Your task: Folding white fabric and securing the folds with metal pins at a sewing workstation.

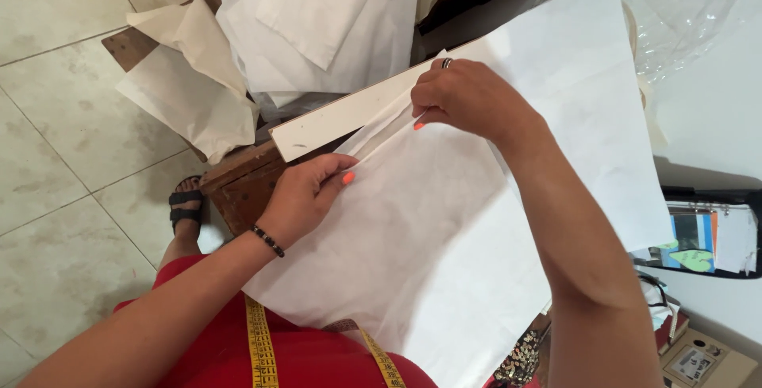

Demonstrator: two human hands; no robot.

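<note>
Fabric sheet (444, 229) on board (333, 122); fabric pile (317, 23) behind; tape measure (260, 348) below, on lap.

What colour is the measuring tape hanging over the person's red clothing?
The measuring tape is yellow with dark markings, seen best in the head view, near the bottom edge.

Single head-worn view, steeply downward and close over the hands, lap and tiled floor (63, 221).

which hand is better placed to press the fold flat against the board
Right, probably: the right hand already lies on the board pinching the fold, while the left hand grips the fabric lower down.
</note>
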